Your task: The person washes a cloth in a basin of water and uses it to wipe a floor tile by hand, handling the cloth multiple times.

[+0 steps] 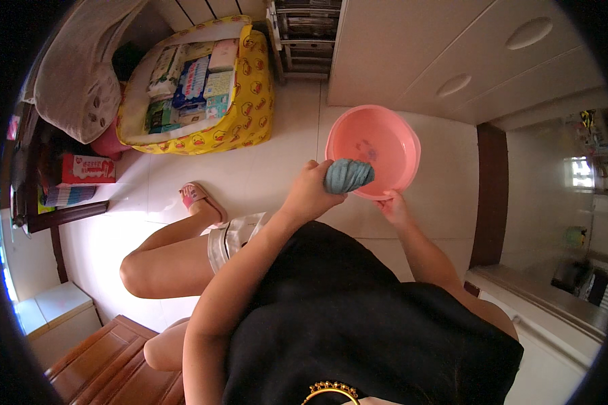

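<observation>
A bunched blue-grey cloth (348, 176) is gripped in my left hand (311, 190). It overlaps the near left rim of a pink plastic basin (397, 152). My right hand (392, 205) holds that basin by its near rim, with the thumb over the edge. The basin is tilted so that I see into it, and a dark printed pattern shows on its bottom. Whether there is water inside, I cannot tell. The cloth and my left hand hide part of the rim.
A yellow duck-print fabric bin (253, 96) with several packets stands at the upper left. Beyond the basin is a white drawer cabinet (410, 55). A red box (88, 169) sits on a dark shelf (71, 216) at the left. A brown wooden panel (106, 362) is at the lower left.
</observation>
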A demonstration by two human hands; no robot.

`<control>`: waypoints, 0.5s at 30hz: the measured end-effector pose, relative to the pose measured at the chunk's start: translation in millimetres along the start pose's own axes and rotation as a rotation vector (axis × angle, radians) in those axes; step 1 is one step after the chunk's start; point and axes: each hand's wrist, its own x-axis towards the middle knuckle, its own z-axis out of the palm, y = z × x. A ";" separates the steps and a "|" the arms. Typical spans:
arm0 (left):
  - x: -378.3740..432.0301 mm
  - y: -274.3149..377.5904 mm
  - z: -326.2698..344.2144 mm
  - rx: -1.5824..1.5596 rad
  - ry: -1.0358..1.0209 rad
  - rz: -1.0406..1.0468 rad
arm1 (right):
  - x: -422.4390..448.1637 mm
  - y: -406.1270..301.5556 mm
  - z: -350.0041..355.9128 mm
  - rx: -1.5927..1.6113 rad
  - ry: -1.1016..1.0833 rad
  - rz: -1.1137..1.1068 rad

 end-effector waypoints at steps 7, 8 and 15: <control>3.1 -3.1 16.3 -0.086 -0.020 0.015 | 23.6 42.9 -7.8 0.134 0.099 0.067; 2.1 -4.5 16.5 -0.082 -0.024 0.011 | 28.7 48.3 -7.1 0.119 0.146 0.108; -0.4 0.1 21.7 -0.126 -0.034 -0.023 | 60.9 69.7 -23.5 0.219 0.095 0.133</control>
